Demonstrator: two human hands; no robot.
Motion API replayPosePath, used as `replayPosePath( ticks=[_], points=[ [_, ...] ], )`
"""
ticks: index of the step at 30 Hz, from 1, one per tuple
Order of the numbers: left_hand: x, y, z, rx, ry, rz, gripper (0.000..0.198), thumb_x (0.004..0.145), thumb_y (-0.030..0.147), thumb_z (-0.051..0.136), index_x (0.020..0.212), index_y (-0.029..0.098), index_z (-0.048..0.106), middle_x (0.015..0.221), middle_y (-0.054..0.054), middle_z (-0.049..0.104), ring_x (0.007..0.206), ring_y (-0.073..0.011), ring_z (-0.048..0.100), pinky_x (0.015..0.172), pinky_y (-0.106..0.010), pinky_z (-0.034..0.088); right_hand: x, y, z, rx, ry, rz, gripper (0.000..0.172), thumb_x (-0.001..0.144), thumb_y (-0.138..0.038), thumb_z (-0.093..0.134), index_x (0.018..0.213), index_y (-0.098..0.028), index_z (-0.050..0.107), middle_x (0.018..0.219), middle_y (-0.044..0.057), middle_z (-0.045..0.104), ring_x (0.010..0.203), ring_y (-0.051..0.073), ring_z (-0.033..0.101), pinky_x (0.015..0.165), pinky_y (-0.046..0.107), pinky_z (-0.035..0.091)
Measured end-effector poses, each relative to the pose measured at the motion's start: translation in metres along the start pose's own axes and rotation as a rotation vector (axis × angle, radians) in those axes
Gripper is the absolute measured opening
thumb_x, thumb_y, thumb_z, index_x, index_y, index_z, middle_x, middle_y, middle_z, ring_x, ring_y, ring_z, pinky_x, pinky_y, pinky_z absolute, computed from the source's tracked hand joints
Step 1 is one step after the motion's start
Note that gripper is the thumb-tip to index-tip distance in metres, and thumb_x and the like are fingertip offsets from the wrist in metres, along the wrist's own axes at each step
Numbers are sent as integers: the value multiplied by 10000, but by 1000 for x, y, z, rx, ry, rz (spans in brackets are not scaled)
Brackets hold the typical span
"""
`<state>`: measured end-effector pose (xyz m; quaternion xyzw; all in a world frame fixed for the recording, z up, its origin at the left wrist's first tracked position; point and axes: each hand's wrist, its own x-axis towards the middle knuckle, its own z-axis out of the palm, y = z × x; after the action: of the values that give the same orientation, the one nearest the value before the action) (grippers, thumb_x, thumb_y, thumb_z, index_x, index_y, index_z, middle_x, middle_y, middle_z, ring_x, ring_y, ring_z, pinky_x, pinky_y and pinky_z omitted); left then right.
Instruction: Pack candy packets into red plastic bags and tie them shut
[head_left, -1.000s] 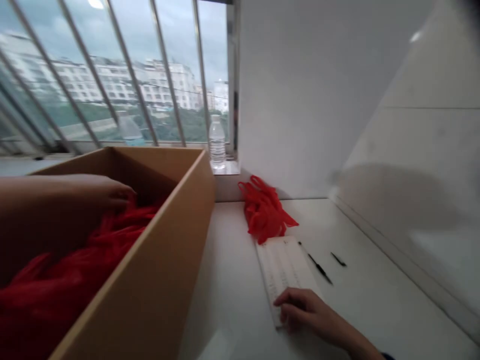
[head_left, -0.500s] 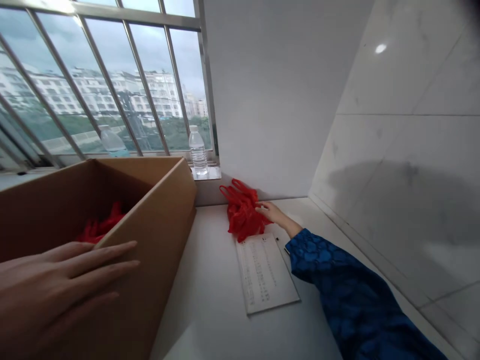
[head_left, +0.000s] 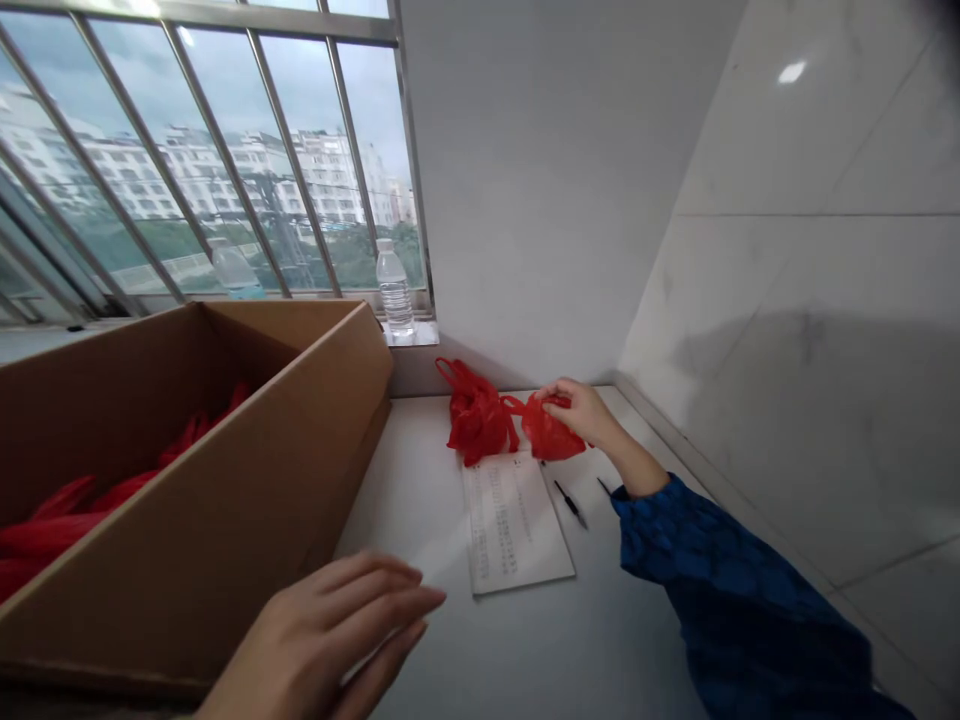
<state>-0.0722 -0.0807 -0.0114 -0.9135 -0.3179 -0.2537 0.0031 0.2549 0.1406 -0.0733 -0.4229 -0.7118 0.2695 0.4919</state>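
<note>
My right hand, in a blue sleeve, pinches the top of a red plastic bag at the back of the white table. Just left of it sits another bunched red plastic bag with its handle loop up. Nearer to me lies a sheet of paper with lines of writing, its top edge meeting the red bags. My left hand hovers at the front, fingers stretched out and holding nothing. It is beside the right wall of the cardboard box. What the bags contain is hidden.
More red plastic bags lie inside the box. A black pen rests right of the paper. A clear water bottle stands on the window ledge, with another bottle behind the box. Walls bound the table behind and right.
My right hand has moved right with one red bag, which is now apart from the other. My left hand has come off the box edge and moved right over the table.
</note>
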Motion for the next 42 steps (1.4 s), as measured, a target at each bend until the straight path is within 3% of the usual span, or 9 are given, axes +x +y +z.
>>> replayPosePath(
  ticks=[5, 12, 17, 23, 28, 33, 37, 40, 42],
  points=[
    [40, -24, 25, -87, 82, -148, 190, 971, 203, 531, 1087, 252, 674, 944, -5, 728, 849, -139, 688, 736, -225, 529, -33, -28, 4, -27, -118, -100, 200, 807, -117, 541, 928, -200, 677, 983, 43, 727, 970, 176, 688, 898, 326, 523],
    [64, -58, 67, -45, 136, -329, 217, 989, 268, 493, 1040, 240, 703, 999, -35, 728, 947, -194, 658, 820, -320, 498, -73, -23, 20, -142, -327, -80, 178, 771, -56, 621, 830, -198, 710, 883, 31, 726, 874, 191, 666, 854, 335, 484],
    [92, -65, 95, -69, -68, -393, 239, 950, 231, 510, 1082, 232, 708, 1130, -61, 708, 1044, -217, 642, 881, -332, 499, -72, -38, 23, -278, -318, -36, 91, 884, -186, 613, 918, -203, 696, 961, 30, 713, 861, 170, 671, 794, 292, 476],
    [102, -80, 121, -75, -182, -358, 212, 803, 126, 618, 975, 189, 726, 935, -71, 737, 888, -245, 665, 756, -329, 505, -74, -44, 47, -602, -315, 7, 119, 881, -299, 664, 962, -216, 687, 998, 31, 714, 863, 211, 674, 687, 289, 427],
    [96, -93, 121, -147, -170, -384, 191, 846, 135, 582, 985, 202, 695, 932, -42, 734, 819, -182, 671, 714, -268, 493, -72, -41, 48, -623, -384, -19, 75, 914, -204, 608, 893, -228, 675, 946, 5, 706, 810, 167, 654, 638, 258, 363],
    [88, -107, 101, -203, -39, -465, 169, 903, 220, 558, 1002, 219, 694, 887, -23, 738, 775, -160, 676, 678, -247, 486, -69, -39, 17, -608, -323, -10, 116, 939, -212, 569, 849, -237, 637, 888, -10, 676, 748, 148, 616, 622, 258, 332],
    [82, -118, 83, -80, 19, -587, 221, 916, 237, 530, 1069, 237, 690, 858, -13, 734, 754, -177, 684, 655, -263, 481, -71, -35, -6, -625, -313, 113, 145, 906, -188, 579, 767, -227, 600, 826, -19, 668, 699, 148, 602, 609, 263, 339],
    [80, -117, 77, 35, -43, -627, 278, 931, 243, 499, 1151, 250, 668, 995, -40, 731, 861, -219, 694, 700, -308, 498, -76, -38, -10, -618, -385, 189, 116, 874, -184, 602, 768, -227, 624, 834, -3, 674, 725, 167, 625, 630, 272, 373],
    [82, -108, 78, 33, -52, -528, 311, 937, 221, 486, 1204, 253, 642, 1168, -67, 688, 1038, -241, 661, 826, -354, 508, -79, -43, -4, -572, -399, 194, 29, 871, -256, 640, 872, -231, 653, 925, 22, 690, 798, 190, 651, 680, 288, 415]
  ],
)
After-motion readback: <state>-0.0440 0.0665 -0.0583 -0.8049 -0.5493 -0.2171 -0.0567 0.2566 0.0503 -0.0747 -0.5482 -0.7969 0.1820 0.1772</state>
